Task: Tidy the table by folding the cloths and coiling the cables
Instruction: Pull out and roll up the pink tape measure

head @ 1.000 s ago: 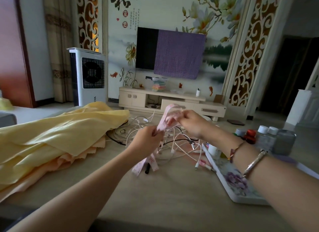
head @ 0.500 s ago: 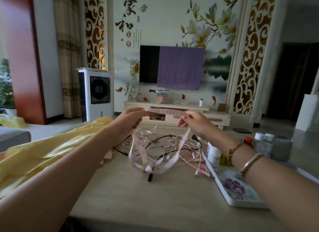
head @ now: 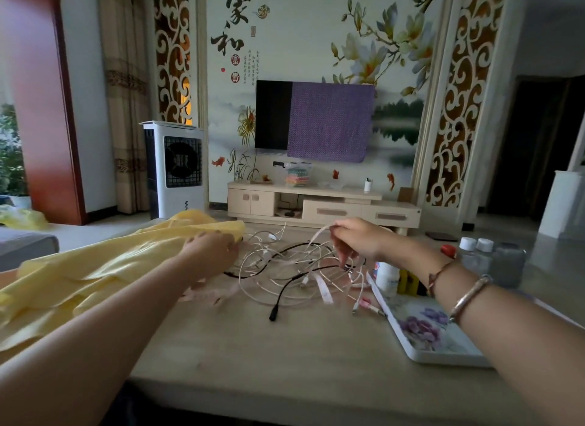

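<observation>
Head view, left hand point(head: 210, 251) on cloth point(head: 95, 276)

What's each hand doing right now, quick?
Left hand: on the edge of the yellow cloth; grip cannot be told.
Right hand: pinching the pink tape strip above the cables.

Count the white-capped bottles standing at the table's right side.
3. Two clear white-capped bottles stand side by side at the far right, beside a grey container. A third white bottle stands nearer the cables, its cap hidden by the right hand. More may be hidden.
</observation>
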